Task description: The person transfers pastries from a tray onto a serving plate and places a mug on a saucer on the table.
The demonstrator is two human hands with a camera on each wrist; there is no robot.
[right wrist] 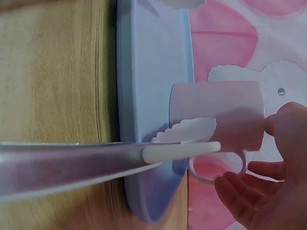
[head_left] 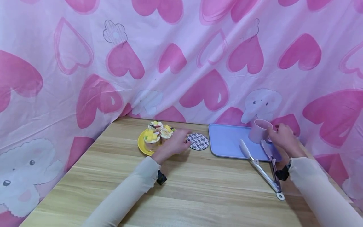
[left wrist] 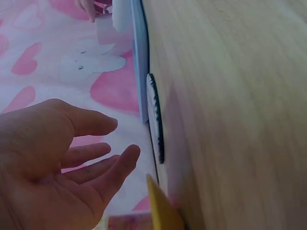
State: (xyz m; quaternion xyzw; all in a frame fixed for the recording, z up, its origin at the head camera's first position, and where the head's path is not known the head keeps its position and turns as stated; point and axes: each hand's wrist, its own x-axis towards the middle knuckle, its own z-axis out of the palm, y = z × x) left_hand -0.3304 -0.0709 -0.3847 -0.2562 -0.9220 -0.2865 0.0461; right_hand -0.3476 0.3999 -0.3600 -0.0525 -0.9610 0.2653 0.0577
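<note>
My left hand (head_left: pixel 177 142) hovers between a yellow plate (head_left: pixel 141 146) of dessert cups (head_left: pixel 152 138) and a round checked coaster (head_left: pixel 197 141). In the left wrist view its relaxed fingers are spread apart with nothing between them. On the right, a pink mug (head_left: pixel 259 130) stands upright on a blue tray (head_left: pixel 227 151). My right hand (head_left: pixel 285 138) is at the mug's handle side. The right wrist view has the thumb right at the rim and loosely bent fingertips (right wrist: pixel 230 184) overlapping the handle (right wrist: pixel 208 180).
Metal tongs (head_left: pixel 263 173) with pale scalloped tips lie spread, tips over the tray and hinge end on the wooden table (head_left: pixel 184 201). Behind the table hangs a pink heart-patterned cloth (head_left: pixel 170 85). The coaster lies between plate and tray.
</note>
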